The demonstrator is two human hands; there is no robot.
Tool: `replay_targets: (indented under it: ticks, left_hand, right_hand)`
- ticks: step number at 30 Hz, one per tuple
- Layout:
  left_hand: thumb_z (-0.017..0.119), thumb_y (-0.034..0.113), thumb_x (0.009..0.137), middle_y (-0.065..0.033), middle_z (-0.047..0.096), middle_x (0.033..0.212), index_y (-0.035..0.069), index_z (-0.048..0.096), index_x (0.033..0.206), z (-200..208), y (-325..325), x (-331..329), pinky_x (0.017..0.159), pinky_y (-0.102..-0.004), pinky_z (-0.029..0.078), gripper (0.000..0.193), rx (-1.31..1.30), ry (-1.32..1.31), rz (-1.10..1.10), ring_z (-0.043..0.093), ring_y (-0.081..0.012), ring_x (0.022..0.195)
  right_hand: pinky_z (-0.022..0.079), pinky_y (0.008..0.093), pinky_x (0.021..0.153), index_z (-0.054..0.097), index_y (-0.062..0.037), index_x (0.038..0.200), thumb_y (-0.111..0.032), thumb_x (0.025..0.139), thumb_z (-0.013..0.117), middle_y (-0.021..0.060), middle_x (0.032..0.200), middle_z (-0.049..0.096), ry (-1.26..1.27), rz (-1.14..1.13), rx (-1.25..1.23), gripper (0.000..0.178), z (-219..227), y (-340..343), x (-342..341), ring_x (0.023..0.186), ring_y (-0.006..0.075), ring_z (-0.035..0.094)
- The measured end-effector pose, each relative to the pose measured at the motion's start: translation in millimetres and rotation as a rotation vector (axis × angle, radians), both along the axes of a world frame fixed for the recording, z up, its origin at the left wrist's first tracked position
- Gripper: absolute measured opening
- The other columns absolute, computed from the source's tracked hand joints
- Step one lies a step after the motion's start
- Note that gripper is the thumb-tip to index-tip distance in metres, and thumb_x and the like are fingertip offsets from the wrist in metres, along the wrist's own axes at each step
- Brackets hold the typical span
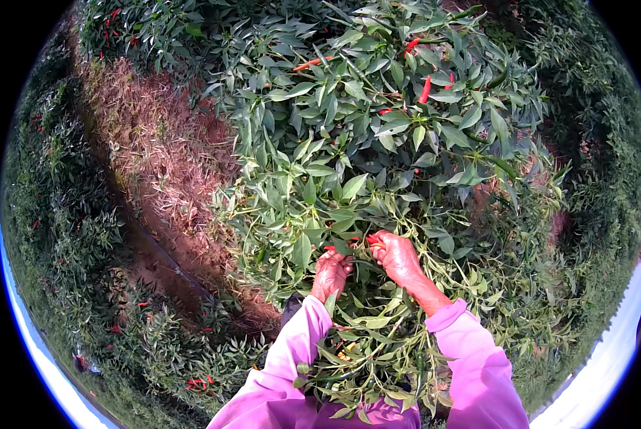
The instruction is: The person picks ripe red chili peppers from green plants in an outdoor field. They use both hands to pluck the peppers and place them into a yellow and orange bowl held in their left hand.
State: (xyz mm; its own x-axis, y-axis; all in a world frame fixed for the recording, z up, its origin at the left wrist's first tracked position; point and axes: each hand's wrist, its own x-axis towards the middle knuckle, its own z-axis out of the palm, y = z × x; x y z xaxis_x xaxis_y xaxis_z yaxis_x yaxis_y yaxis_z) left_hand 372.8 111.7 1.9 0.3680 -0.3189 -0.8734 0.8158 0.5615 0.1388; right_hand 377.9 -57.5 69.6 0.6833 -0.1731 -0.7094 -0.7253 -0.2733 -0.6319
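Both hands work close together among the leaves of a chilli plant [356, 187]. My right hand [398, 257] is closed, its thumb and fingers pinching a red chilli pepper [373, 242]. Beside it, my left hand [332, 274] is curled shut with its fingertips toward the right hand. A bit of red chilli pepper [328, 248] pokes out at the top of the left hand's fingers; leaves and the fingers hide the rest of it. Paler, drooping stems [378, 322] of the plant hang between my two forearms.
More ripe chillies [425, 90] hang higher on the plant, with a long green one [505, 168] at its right. A strip of reddish soil with dry straw [167, 157] runs along the left. Further chilli rows [56, 214] stand beyond it, and dense plants [592, 214] fill the right.
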Motion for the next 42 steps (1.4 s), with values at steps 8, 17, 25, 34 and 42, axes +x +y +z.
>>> replay_targets:
  ticks: [8, 17, 25, 34, 42]
  left_hand:
    - [0.061, 0.013, 0.082, 0.0044, 0.06, 0.083, 0.012, 0.058, 0.1, -13.5, -3.5, -0.1, 0.047, -0.0181, 0.036, 0.018, -0.067, 0.154, 0.118, 0.048, -0.0069, 0.057]
    - [0.05, 0.014, 0.089, 0.0033, 0.059, 0.076, 0.009, 0.057, 0.1, 16.2, -17.2, 10.4, 0.04, -0.018, 0.034, 0.014, -0.078, 0.279, 0.126, 0.047, -0.0065, 0.051]
    - [0.055, 0.008, 0.085, -0.0055, 0.062, 0.088, 0.005, 0.056, 0.099, -19.0, 9.2, -1.2, 0.059, -0.0245, 0.046, 0.015, -0.376, 0.293, 0.251, 0.057, -0.0146, 0.072]
    - [0.062, 0.014, 0.084, -0.0028, 0.059, 0.082, 0.008, 0.057, 0.089, 52.0, 29.0, 36.1, 0.044, -0.0202, 0.034, 0.009, 0.159, -0.09, -0.082, 0.048, -0.0091, 0.053]
    - [0.057, 0.025, 0.088, 0.0017, 0.052, 0.069, 0.001, 0.059, 0.099, 123.9, 39.6, 46.1, 0.045, -0.018, 0.03, 0.026, 0.227, -0.315, -0.263, 0.041, -0.0051, 0.051]
  right_hand:
    - [0.038, 0.0241, 0.046, 0.06, -0.0011, 0.085, -0.019, 0.08, 0.062, 0.0004, 0.059, 0.054, 0.166, -0.115, 0.19, 0.018, 20.4, -8.9, 18.5, 0.049, 0.0075, 0.048]
    - [0.021, 0.0168, 0.035, 0.062, -0.0074, 0.082, -0.026, 0.083, 0.063, -0.0078, 0.053, 0.045, 0.338, -0.179, 0.394, 0.018, 39.9, -21.4, 34.5, 0.04, -0.0007, 0.032]
    - [0.02, 0.0195, 0.031, 0.058, -0.0038, 0.07, -0.032, 0.082, 0.063, -0.0033, 0.05, 0.046, 0.454, -0.144, 0.614, 0.031, 47.9, -31.0, 30.8, 0.035, 0.002, 0.032]
    - [0.027, 0.0188, 0.04, 0.065, -0.0035, 0.082, -0.027, 0.08, 0.065, -0.0044, 0.052, 0.047, 0.324, 0.031, 0.701, 0.024, 47.0, -21.6, 11.3, 0.042, 0.0019, 0.037]
    - [0.027, 0.0167, 0.039, 0.062, -0.0012, 0.1, -0.026, 0.086, 0.06, -0.0045, 0.057, 0.048, 0.324, 0.043, 0.762, 0.029, 71.2, -5.6, 33.7, 0.042, 0.0008, 0.036]
